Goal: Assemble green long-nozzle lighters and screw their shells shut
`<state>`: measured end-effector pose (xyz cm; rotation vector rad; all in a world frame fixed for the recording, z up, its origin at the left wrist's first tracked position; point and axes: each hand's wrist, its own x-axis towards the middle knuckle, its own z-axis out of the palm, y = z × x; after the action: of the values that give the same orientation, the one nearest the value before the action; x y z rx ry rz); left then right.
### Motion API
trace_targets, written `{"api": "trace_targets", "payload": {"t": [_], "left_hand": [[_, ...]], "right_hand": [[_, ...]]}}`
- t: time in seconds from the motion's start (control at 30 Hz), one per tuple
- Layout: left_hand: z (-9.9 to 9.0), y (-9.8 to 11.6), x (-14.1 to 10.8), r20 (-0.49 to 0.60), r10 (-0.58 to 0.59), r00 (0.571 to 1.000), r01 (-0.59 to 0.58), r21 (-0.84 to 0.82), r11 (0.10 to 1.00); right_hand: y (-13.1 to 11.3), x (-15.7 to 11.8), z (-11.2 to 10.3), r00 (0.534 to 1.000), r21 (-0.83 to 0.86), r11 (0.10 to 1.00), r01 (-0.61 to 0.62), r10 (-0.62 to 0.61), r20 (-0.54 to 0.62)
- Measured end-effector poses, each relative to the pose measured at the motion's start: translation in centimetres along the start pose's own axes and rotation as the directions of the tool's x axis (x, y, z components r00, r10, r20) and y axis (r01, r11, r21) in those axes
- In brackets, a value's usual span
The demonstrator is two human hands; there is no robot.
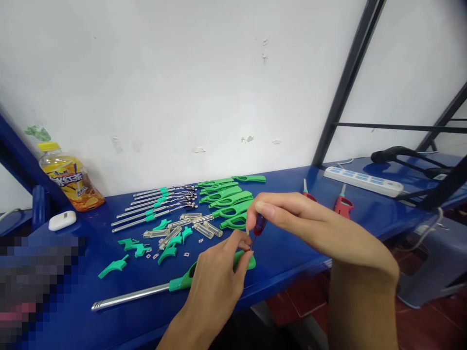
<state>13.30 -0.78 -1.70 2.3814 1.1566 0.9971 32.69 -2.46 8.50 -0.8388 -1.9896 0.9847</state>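
Observation:
A long-nosed gas lighter (133, 297) with a silver tube and green handle lies near the table's front edge. Over its handle bends my left hand (219, 272), closed on it, with thumb and fingertips pinched together near the handle's end. My right hand (292, 218) grips a screwdriver (260, 225) with a dark, red-collared handle. Its thin shaft points down at the pinched left fingertips, which hide the exact contact. Just behind lie several green handle shells (231, 199), clear fuel tanks (204, 230), teal triggers (114, 266) and silver tubes with wires (142, 220).
On the blue table (288, 248), a tea bottle (71, 177) and white earbud case (62, 220) stand at left. Two red lighters (343, 206) and a power strip (363, 181) lie at right. A dark metal post (346, 87) rises behind; a grey stool (430, 262) stands below.

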Motion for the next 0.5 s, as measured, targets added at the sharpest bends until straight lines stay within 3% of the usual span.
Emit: {"api": "trace_targets", "payload": {"t": [0.37, 0.5], "left_hand": [[0.3, -0.1, 0.1, 0.01, -0.004, 1.0, 0.003, 0.061, 0.998], [0.2, -0.2, 0.2, 0.02, -0.021, 1.0, 0.019, 0.055, 0.998]], "right_hand": [[0.8, 0.7, 0.4, 0.999, -0.018, 1.0, -0.005, 0.006, 0.041], [1.1, 1.2, 0.4, 1.0, -0.04, 0.999, -0.008, 0.008, -0.003]]}}
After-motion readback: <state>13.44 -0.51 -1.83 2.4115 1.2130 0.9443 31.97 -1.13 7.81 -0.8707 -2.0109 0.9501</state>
